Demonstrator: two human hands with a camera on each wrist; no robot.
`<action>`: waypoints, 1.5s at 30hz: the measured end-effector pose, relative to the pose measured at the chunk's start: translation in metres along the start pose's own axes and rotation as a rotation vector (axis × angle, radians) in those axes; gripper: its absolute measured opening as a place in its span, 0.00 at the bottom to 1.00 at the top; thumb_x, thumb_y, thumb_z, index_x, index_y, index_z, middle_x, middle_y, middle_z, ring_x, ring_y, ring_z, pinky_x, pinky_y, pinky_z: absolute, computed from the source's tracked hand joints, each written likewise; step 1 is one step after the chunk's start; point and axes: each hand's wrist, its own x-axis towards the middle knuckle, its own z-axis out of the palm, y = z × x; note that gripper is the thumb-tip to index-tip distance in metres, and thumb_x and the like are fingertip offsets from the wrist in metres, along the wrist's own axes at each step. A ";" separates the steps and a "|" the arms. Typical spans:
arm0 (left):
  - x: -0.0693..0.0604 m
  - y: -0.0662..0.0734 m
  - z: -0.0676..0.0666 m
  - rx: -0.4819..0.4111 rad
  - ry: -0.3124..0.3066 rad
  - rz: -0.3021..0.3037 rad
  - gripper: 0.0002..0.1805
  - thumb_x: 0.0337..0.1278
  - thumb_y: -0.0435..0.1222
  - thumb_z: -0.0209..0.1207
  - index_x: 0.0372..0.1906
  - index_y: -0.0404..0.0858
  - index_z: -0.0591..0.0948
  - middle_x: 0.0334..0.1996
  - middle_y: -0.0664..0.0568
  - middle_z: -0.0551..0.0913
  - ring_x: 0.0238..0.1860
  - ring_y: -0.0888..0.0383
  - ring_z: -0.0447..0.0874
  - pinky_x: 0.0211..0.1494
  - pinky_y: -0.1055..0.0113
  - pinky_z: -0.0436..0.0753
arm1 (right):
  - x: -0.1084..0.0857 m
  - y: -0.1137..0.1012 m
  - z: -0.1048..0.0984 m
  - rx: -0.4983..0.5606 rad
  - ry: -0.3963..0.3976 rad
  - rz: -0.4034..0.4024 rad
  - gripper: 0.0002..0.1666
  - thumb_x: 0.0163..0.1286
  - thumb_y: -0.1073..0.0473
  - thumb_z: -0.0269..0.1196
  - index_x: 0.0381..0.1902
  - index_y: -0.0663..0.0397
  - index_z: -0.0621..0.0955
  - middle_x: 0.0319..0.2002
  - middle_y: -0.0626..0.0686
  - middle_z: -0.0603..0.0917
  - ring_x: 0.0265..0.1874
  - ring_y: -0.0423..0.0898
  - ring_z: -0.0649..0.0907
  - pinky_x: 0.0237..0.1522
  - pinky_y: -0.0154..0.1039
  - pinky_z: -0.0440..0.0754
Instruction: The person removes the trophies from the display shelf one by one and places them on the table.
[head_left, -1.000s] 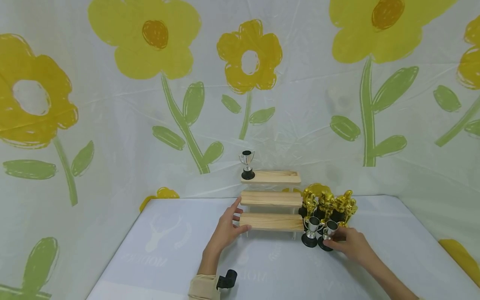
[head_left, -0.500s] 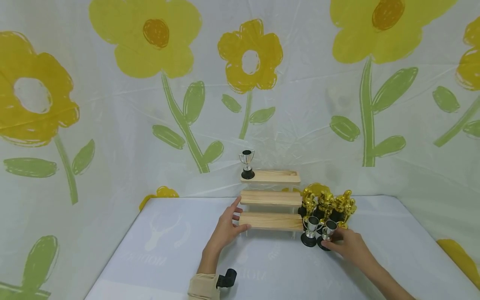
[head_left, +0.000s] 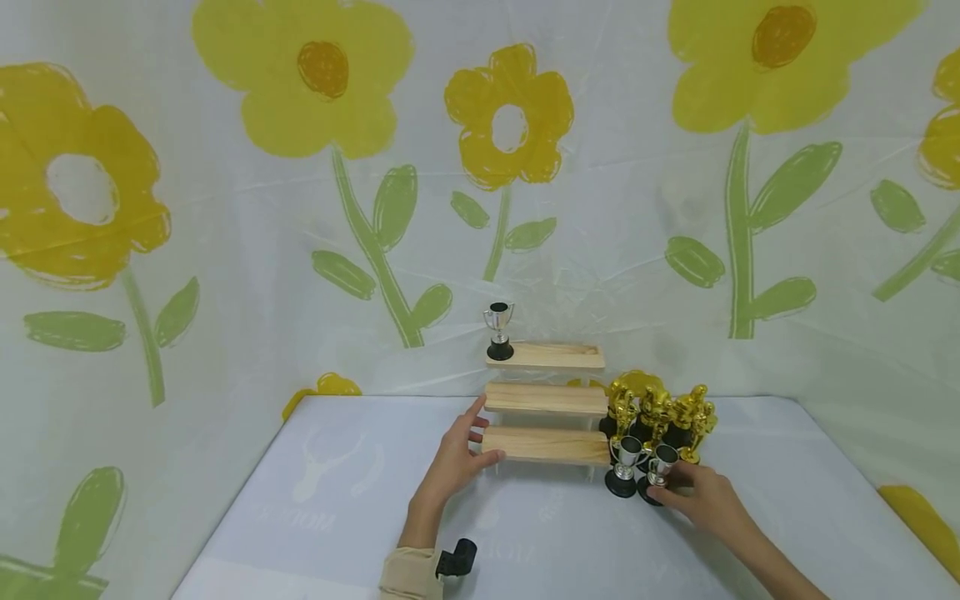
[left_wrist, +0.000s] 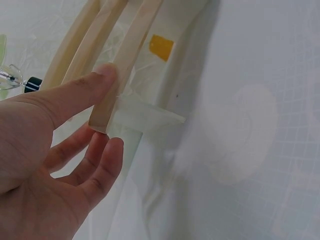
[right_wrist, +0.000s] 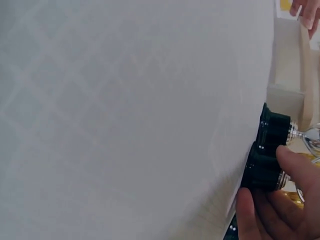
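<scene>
A three-step wooden display shelf (head_left: 546, 446) stands near the back of the table. My left hand (head_left: 453, 457) holds the left end of its lowest board; in the left wrist view the thumb (left_wrist: 102, 75) lies on the board's front, with the fingers bent around the end. My right hand (head_left: 705, 492) pinches a small silver trophy cup (head_left: 662, 462) low down, at its black base (right_wrist: 263, 170). That cup stands upright on the table. Just left of it is a matching silver trophy cup (head_left: 627, 454). Another silver cup (head_left: 498, 321) stands on the top board's left end.
Several gold figure trophies (head_left: 678, 408) crowd together behind the two silver cups, right of the shelf. The flower-printed cloth (head_left: 592, 167) hangs behind the table. A black wrist device (head_left: 457, 558) sits at my left cuff.
The head view has shifted slightly. Both hands stay in nearly the same places, the left at the shelf and the right at the silver trophy cup.
</scene>
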 end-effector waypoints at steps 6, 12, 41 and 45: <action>0.001 0.001 0.001 -0.003 0.000 0.001 0.52 0.49 0.37 0.72 0.77 0.45 0.56 0.56 0.39 0.77 0.49 0.51 0.77 0.41 0.66 0.81 | -0.001 0.005 -0.005 0.016 -0.047 -0.007 0.26 0.57 0.43 0.72 0.43 0.58 0.83 0.41 0.56 0.88 0.43 0.55 0.86 0.47 0.54 0.82; 0.001 0.000 0.001 -0.012 0.000 -0.010 0.52 0.49 0.37 0.73 0.77 0.45 0.56 0.57 0.38 0.76 0.49 0.50 0.77 0.42 0.65 0.80 | -0.005 0.004 -0.022 0.015 -0.189 0.011 0.33 0.61 0.44 0.69 0.53 0.66 0.80 0.47 0.62 0.86 0.45 0.57 0.85 0.48 0.55 0.82; 0.000 -0.002 0.001 -0.009 0.005 0.018 0.51 0.49 0.38 0.72 0.77 0.45 0.56 0.56 0.40 0.77 0.48 0.51 0.77 0.43 0.62 0.81 | -0.002 -0.072 -0.065 -0.092 -0.650 -0.112 0.27 0.64 0.49 0.67 0.57 0.54 0.78 0.45 0.56 0.84 0.41 0.51 0.83 0.43 0.53 0.81; 0.001 -0.003 0.000 -0.012 0.003 0.021 0.51 0.50 0.38 0.72 0.77 0.45 0.56 0.56 0.40 0.77 0.49 0.50 0.77 0.44 0.59 0.81 | 0.004 -0.091 -0.068 -0.118 -0.645 -0.149 0.27 0.63 0.48 0.68 0.57 0.52 0.78 0.46 0.57 0.84 0.43 0.52 0.83 0.43 0.53 0.81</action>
